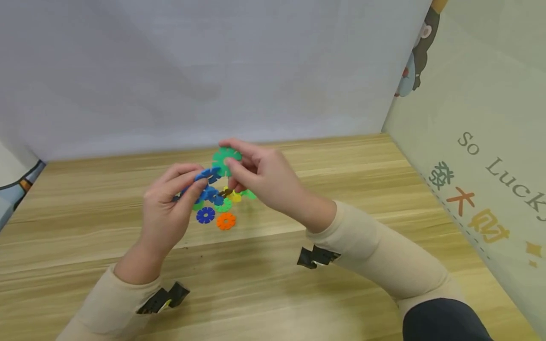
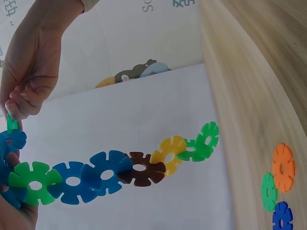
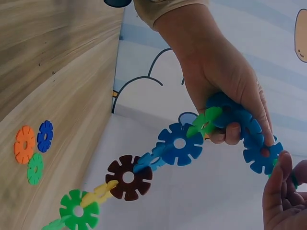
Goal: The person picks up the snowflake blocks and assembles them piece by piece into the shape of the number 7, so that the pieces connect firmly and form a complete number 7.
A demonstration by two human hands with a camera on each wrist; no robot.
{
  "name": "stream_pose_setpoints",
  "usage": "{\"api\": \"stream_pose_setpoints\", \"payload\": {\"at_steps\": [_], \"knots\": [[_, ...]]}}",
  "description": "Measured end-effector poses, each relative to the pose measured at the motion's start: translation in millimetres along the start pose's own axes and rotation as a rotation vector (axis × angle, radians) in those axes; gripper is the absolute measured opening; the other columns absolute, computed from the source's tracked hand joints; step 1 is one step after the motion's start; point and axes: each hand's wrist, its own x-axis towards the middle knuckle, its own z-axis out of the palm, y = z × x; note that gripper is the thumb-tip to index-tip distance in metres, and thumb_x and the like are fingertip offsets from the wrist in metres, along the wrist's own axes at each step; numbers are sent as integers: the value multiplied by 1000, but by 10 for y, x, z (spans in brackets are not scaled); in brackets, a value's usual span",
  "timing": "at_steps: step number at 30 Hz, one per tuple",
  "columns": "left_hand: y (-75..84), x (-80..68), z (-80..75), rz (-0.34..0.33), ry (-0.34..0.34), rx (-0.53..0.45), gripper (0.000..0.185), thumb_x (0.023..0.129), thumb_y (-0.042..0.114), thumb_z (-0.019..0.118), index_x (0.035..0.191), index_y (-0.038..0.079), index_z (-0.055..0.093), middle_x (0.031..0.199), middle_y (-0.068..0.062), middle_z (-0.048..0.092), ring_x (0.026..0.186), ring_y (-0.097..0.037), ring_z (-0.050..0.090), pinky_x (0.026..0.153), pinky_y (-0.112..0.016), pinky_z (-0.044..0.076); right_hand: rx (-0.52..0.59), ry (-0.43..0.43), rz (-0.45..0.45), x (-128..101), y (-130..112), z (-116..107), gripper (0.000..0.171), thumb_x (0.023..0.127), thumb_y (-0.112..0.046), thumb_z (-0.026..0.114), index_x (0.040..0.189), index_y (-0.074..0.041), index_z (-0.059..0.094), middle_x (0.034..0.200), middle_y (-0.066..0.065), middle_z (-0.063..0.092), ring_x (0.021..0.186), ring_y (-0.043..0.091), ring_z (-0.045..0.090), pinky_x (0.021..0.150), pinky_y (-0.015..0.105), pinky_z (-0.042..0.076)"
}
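The left hand point(image 1: 164, 215) has its grip curled round the blue end of a snowflake-disc chain point(image 2: 110, 172) held above the tabletop point(image 1: 341, 303). The right hand point(image 1: 264, 177) pinches a green disc point(image 1: 225, 160) against it. Seven-odd discs look joined; three loose discs point(image 1: 217, 215) remain on the tabletop.

You're wearing beige, close-fitting sleeves point(image 1: 384, 251) that reach to both wrists. A small black clip-like piece point(image 1: 315, 257) sits under each forearm near the cuff. At your right elbow, a dark navy garment point(image 1: 443, 322) shows.
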Motion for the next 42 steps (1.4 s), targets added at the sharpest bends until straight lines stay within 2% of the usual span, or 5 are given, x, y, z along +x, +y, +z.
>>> {"api": "stream_pose_setpoints", "payload": {"at_steps": [16, 24, 31, 36, 42], "knots": [[48, -37, 37, 52, 101, 104, 28, 88, 16, 65, 86, -12, 68, 89, -15, 65, 68, -7, 53, 58, -11, 43, -11, 28, -16, -6, -25, 137, 33, 97, -8, 50, 129, -2, 51, 66, 5, 61, 60, 12, 59, 63, 23, 53], [39, -13, 52, 67, 92, 211, 31, 91, 20, 62, 83, -10, 66, 86, -18, 64, 72, -11, 56, 65, -11, 44, -25, 18, -24, -3, -9, 133, 35, 98, -10, 48, 132, -1, 48, 67, 5, 61, 61, 16, 59, 63, 23, 53], [49, -6, 36, -45, 81, 38, 20, 89, 9, 63, 92, -11, 60, 86, -2, 62, 62, -8, 49, 56, -15, 42, 102, -113, -36, -1, -34, -54, 40, 103, -15, 34, 140, -1, 39, 84, 10, 64, 72, 21, 61, 72, 31, 53], [71, 19, -26, -72, 78, 14, 21, 90, 9, 62, 91, -12, 60, 90, -2, 64, 63, -9, 50, 58, -15, 43, 116, -143, -25, 12, 86, -182, 36, 102, -11, 35, 133, 1, 47, 92, 12, 64, 75, 22, 60, 77, 32, 52], [64, 28, -153, -267, 208, -225, 11, 91, 1, 57, 95, -8, 63, 84, -5, 64, 64, -12, 55, 57, -16, 46, 33, -184, 32, -54, 434, -171, 22, 99, -9, 45, 109, 2, 61, 81, 12, 61, 73, 25, 58, 71, 32, 53]]}}
